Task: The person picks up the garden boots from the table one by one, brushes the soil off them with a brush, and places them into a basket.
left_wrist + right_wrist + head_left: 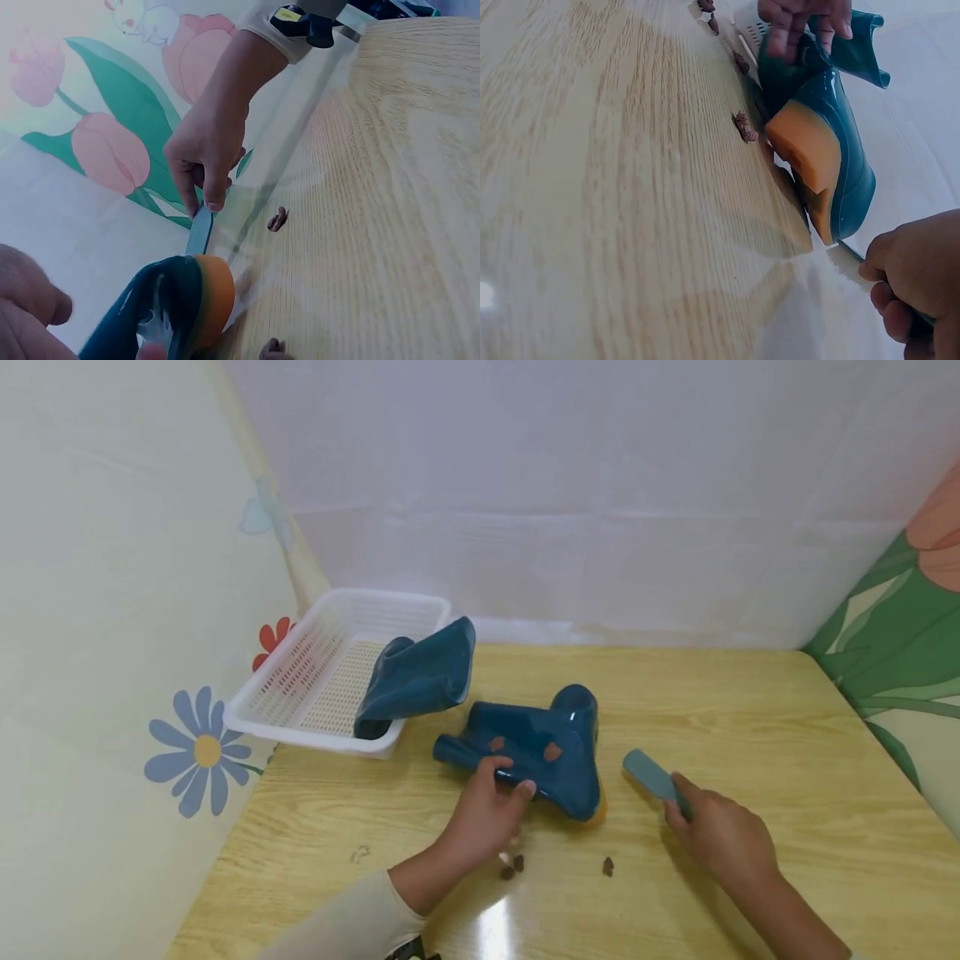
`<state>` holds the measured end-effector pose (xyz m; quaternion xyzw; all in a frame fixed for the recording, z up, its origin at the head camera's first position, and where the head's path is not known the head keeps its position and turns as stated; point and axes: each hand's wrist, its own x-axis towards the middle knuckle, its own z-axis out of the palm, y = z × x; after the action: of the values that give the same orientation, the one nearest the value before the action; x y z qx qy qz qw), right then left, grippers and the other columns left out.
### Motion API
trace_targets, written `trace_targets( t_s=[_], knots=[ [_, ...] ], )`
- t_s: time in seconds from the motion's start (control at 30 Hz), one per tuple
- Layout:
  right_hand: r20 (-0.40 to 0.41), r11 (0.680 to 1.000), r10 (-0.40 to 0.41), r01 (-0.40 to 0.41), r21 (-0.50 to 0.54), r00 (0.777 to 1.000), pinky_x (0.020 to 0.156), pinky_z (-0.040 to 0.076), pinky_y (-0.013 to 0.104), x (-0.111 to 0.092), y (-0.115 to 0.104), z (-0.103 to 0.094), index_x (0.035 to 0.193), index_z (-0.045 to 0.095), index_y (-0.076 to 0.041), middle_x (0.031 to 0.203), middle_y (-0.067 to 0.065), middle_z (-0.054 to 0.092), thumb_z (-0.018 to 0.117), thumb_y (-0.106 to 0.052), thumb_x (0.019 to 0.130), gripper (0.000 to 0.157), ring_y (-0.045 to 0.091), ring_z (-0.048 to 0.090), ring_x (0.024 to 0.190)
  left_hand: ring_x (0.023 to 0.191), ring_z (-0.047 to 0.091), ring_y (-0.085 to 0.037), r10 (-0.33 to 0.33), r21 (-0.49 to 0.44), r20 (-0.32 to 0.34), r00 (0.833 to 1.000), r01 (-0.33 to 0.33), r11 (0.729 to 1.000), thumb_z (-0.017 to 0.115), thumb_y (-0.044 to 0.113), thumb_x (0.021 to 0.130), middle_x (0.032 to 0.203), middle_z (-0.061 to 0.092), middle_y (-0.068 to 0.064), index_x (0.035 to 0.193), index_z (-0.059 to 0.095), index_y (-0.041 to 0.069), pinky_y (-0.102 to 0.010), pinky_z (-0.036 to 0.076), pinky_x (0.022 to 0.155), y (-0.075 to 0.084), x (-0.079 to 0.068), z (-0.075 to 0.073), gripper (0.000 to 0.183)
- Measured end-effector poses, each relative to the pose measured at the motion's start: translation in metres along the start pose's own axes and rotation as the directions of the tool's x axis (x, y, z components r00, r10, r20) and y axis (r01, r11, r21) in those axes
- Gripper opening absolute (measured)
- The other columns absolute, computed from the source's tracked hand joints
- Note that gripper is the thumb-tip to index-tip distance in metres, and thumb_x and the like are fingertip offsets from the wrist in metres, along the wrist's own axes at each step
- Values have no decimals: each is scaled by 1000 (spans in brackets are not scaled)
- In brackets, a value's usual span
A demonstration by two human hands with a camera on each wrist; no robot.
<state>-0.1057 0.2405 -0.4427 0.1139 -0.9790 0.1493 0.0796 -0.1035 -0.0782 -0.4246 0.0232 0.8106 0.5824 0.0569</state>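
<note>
Right now your left hand [487,814] holds the near edge of a blue boot [570,777] on the tabletop [720,710], thumb and index finger on its shaft. Your right fingers curl round the handle of a blue-grey brush [649,775], just beside the boot. Brown clumps [552,752] sit on the shaft and tabletop. To your left, a second boot [420,672] leans in a white basket [300,737], its shaft over the rim.
</note>
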Motion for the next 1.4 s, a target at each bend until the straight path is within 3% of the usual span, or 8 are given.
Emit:
trace_targets(
  t_s=[0.17, 0.33, 0.53, 0.73, 0.97, 1.13, 1.23, 1.4],
  knots=[
    [-7, 1000, -3, 3, -8, 1000, 40, 29, 29, 0, 1, 0, 137, 61, 4, 62, -1, 48, 69, -22, 97, 49, 12, 34, 46, 70, 65, -28, 54, -162, -214, 975, -90, 983, 69, 16, 99, 85, 60, -11, 110, 52, -1, -42, 58, 67, -1, 15, 14, 27],
    [-23, 1000, -10, 10, -17, 1000, 40, 29, 30, 0, 1, 2, 136, 62, 3, 59, -3, 43, 70, -22, 96, 48, 12, 33, 46, 64, 62, -27, 38, -283, -267, 963, -116, 952, 70, 4, 95, 93, 61, -12, 121, 54, 1, -45, 59, 63, -2, 26, 18, 31],
    [-35, 999, 34, -35, -14, 999, 40, 30, 32, 1, 4, 1, 136, 62, 5, 66, 8, 60, 69, -23, 96, 49, 14, 37, 46, 50, 49, -14, 22, -272, -248, 969, -92, 958, 69, 1, 91, 77, 63, -11, 143, 52, 16, -29, 49, 52, 5, 37, 17, 56],
    [-68, 984, 178, -177, 22, 982, 40, 30, 35, 3, 6, -4, 137, 59, 7, 69, 11, 61, 62, -24, 100, 48, 18, 41, 48, 55, 46, -14, 109, -196, -238, 965, -157, 968, 66, -3, 88, 134, 61, 0, 144, 53, 15, -27, 44, 54, 10, 46, 18, 60],
    [-153, 973, 232, -227, 47, 961, 39, 28, 36, 4, 11, -5, 134, 60, 10, 73, 19, 66, 63, -24, 99, 48, 19, 41, 47, 46, 41, -13, 235, -66, -127, 964, -245, 967, 64, -1, 92, 58, 45, 0, 142, 55, 24, -26, 40, 46, 19, 56, 11, 56],
    [-207, 967, 253, -241, 78, 945, 38, 26, 35, 4, 10, -6, 133, 62, 9, 55, 3, 48, 63, -23, 99, 47, 17, 34, 44, 50, 43, -14, 325, 21, -43, 945, -324, 946, 62, 0, 98, 68, 52, -2, 140, 57, 26, -28, 42, 51, 28, 59, 5, 50],
    [-233, 965, 259, -242, 101, 937, 38, 28, 35, 4, 10, -7, 133, 62, 8, 59, 11, 57, 64, -23, 99, 47, 18, 38, 45, 66, 53, -14, 365, 102, -16, 931, -362, 927, 62, 1, 99, 96, 64, -1, 138, 58, 28, -29, 48, 58, 31, 60, 3, 48],
    [-268, 959, 276, -245, 141, 923, 40, 30, 36, 4, 8, -10, 136, 62, 4, 83, 27, 70, 65, -26, 99, 48, 22, 44, 49, 91, 61, -14, 513, 221, 14, 858, -503, 836, 64, -5, 97, 137, 62, 1, 134, 63, 21, -34, 54, 76, 29, 65, -2, 46]
  ],
)
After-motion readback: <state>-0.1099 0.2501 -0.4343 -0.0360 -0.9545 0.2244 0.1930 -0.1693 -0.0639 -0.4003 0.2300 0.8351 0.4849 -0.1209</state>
